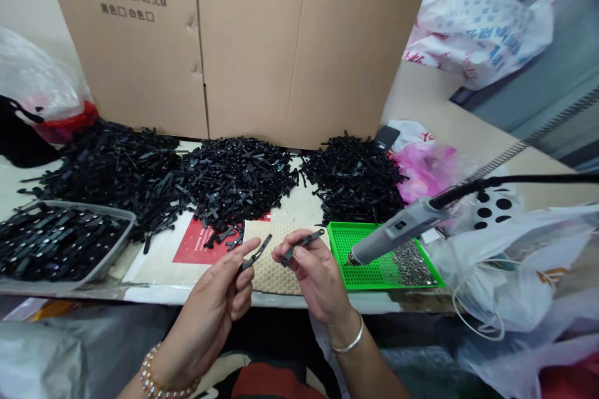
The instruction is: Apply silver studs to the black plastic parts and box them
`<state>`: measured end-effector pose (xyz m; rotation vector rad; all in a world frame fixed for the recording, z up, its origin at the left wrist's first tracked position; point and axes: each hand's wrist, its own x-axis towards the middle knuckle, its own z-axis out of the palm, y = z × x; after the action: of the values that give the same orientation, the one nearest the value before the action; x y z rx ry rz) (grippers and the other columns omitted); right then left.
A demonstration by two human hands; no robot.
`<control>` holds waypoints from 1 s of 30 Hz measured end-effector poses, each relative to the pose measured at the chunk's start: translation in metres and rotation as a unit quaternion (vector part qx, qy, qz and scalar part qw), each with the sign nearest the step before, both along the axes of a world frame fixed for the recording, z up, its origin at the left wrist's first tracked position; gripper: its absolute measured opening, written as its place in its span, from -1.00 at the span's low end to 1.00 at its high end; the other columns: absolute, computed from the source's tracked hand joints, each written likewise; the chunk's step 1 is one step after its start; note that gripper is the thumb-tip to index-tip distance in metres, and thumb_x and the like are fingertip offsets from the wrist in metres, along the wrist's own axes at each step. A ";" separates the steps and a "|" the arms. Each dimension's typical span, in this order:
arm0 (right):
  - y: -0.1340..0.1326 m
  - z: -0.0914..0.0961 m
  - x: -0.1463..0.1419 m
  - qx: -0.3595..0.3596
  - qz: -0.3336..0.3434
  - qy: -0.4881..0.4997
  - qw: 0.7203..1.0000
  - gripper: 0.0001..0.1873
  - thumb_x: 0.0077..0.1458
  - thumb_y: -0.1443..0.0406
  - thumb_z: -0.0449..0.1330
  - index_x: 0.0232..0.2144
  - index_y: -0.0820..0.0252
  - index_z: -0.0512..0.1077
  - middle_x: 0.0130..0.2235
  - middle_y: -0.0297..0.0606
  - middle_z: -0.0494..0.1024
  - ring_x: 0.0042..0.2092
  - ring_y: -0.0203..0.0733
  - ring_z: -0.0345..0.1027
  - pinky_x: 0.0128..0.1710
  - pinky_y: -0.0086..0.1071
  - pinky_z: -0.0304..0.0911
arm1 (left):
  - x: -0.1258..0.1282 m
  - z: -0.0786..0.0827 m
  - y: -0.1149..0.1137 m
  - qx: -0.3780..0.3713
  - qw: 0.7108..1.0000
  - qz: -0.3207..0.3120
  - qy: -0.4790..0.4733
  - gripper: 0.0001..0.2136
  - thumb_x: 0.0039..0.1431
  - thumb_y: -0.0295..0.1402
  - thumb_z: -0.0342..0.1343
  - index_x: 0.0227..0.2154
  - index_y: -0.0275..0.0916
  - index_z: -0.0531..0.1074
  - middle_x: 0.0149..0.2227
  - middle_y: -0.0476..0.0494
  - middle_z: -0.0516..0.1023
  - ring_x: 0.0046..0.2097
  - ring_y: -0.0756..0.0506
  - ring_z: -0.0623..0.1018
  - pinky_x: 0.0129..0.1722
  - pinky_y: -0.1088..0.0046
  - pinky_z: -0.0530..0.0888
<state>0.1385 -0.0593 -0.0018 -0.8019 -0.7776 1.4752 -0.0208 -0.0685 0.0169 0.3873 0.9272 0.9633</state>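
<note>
Head view, both hands up over the near table edge: left hand [206, 305] has thumb and fingers pinched on a black plastic strip [253, 255], right hand [318, 280] clamps a matching strip [302, 245] likewise, just left of a green mesh tray [337, 243], black piles [238, 181] beyond.

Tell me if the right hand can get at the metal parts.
Probably yes: the right hand sits beside the green tray with the metal parts, though the grey power tool hangs over the tray and the hand holds a black piece.
</note>
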 end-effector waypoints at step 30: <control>-0.010 -0.002 0.021 0.043 0.109 -0.248 0.962 -0.72 0.20 0.15 0.14 -0.10 0.15 0.42 -0.46 -0.39 0.38 -0.42 -0.39 0.26 -0.39 -0.47 0.23 | 0.004 -0.006 -0.001 0.109 0.979 -0.068 0.158 -0.49 0.00 -0.13 0.23 0.00 -0.28 0.41 -0.49 -0.07 0.55 -0.51 -0.02 0.47 -0.50 0.48 0.34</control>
<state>0.1598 -0.0690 -0.0041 -1.0633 -1.3330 1.4346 -0.0168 -0.0697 0.0109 0.7971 1.0694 0.8943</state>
